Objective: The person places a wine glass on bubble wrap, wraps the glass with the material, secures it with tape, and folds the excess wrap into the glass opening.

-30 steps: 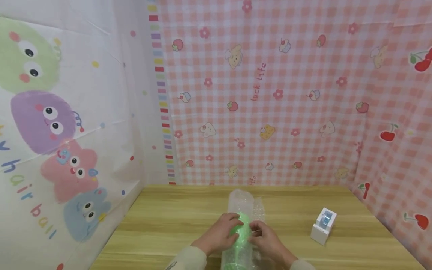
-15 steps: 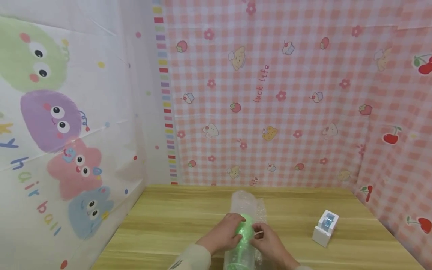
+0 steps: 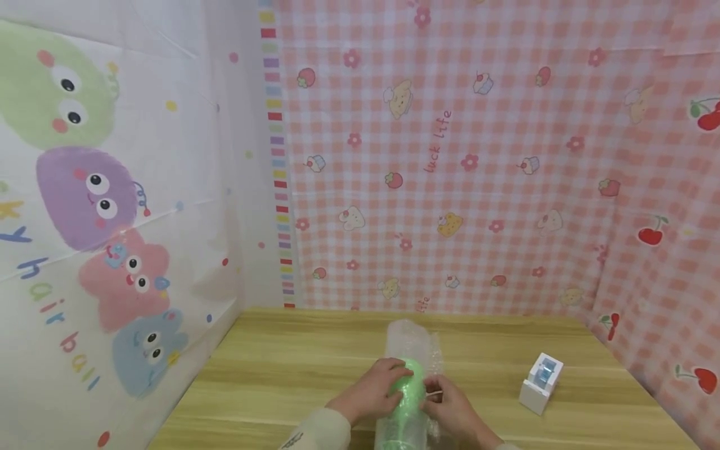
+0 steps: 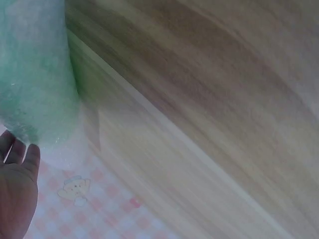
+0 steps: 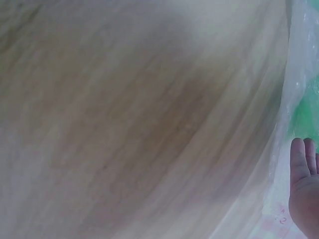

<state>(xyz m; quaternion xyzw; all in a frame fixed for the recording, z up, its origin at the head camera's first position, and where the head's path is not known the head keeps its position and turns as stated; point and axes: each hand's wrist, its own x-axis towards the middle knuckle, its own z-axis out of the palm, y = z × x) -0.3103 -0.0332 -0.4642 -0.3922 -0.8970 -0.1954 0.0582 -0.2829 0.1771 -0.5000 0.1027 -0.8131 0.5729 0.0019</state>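
Note:
A long green object (image 3: 412, 390), round-sided, lies lengthwise on the table inside clear bubble wrap (image 3: 406, 337); its exact kind is blurred by the wrap. My left hand (image 3: 371, 390) holds it from the left, fingers over its top and thumb nearer me. On the right side, my right hand (image 3: 450, 406) pinches at the wrap's loose edge with thumb and fingers. The left wrist view shows fingertips (image 4: 31, 152) against the wrapped green side (image 4: 40, 89). In the right wrist view, fingers (image 5: 299, 157) touch the wrap (image 5: 299, 64). The near end runs out of the head view.
A white tape dispenser (image 3: 536, 400) with a bluish roll of tape (image 3: 545, 372) stands on the right of the wooden table (image 3: 270, 356). Pink checked cloth (image 3: 349, 187) hangs behind the table, and a white cartoon-printed sheet (image 3: 208, 206) is on the left.
The head view has shifted slightly. Both hands stay at about the same places on the wrapped green object, with only small finger movements of the right hand at the wrap's edge.

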